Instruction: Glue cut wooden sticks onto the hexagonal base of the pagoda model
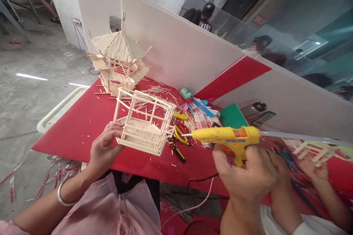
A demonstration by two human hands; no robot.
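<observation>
My left hand (109,141) pinches the lower left corner of a small house frame (143,147) built from thin wooden sticks, holding it tilted above the red table. Raised to the right, my right hand (248,169) is wrapped round the grip of a yellow hot glue gun (220,135). A clear glue stick (286,136) runs out of its back end. The metal nozzle points left towards the frame, with a gap between them. Behind the frame stands a pagoda model (118,58) of wooden sticks with a pointed roof.
Yellow-handled pliers (180,136) and a black-and-yellow cutter (177,149) lie on the red table (74,121). Loose sticks (157,90) and packaged sticks (205,121) lie farther back. White partitions (171,44) border the table. At right, a co-worker's hand (317,172) holds another stick frame.
</observation>
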